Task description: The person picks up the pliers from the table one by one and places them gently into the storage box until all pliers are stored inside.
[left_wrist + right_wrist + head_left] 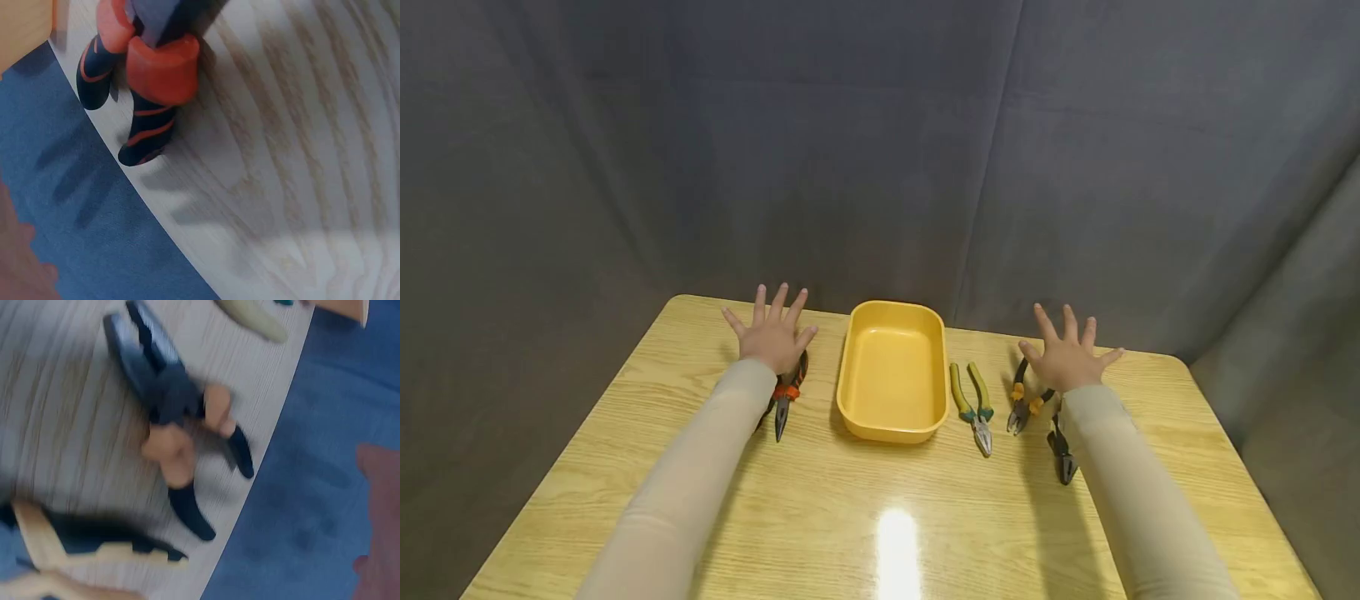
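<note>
Nearest on the table lie black pliers under the right sleeve, then green pliers and a yellow tray mid-table. Further back, left hand hovers fingers spread above red pliers. Right hand, also spread flat and gripping nothing, is above orange pliers.

The left hand covers the red-handled pliers' handles; the right sleeve hides part of the black pliers.
</note>
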`<state>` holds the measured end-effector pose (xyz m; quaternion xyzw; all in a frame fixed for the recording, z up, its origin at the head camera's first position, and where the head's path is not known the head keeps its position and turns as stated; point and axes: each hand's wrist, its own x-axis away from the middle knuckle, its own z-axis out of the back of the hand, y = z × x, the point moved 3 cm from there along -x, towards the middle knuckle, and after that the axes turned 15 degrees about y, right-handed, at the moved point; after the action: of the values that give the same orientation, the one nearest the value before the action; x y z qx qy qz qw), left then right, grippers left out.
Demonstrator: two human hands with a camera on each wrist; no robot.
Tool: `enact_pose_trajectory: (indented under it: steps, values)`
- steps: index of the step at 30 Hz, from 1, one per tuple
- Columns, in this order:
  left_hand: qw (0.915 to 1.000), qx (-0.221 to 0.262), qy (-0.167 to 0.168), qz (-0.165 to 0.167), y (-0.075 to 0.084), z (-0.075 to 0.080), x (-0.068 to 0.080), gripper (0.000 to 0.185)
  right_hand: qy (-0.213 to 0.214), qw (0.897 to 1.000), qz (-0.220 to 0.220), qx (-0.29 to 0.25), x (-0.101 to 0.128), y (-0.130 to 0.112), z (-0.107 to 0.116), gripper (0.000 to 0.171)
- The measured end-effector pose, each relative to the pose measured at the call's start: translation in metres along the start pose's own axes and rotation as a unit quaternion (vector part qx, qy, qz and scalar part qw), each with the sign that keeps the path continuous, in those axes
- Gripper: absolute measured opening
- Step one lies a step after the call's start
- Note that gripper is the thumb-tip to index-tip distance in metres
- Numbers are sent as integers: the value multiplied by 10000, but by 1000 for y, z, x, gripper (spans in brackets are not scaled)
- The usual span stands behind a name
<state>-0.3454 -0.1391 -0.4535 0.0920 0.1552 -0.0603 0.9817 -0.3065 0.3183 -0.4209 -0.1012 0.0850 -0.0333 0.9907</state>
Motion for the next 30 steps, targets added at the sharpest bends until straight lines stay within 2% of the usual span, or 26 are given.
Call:
enact_pose_trajectory:
  steps: [7, 16, 22, 30]
  values:
    - [9992, 263, -169, 251, -6, 11, 10, 69, 116, 9996, -5, -260, 10, -25, -2, 76]
    - [9965, 528, -405, 503, -10, 22, 12, 72, 290, 9977, 185, -577, 25, -60, -4, 77]
    - [9913, 836, -692, 744, -10, 27, 21, 75, 419, 9959, 396, -698, 33, -80, -11, 79]
    - [9887, 947, -802, 846, -9, 28, 28, 78, 572, 9924, 635, -888, 42, -100, -24, 81]
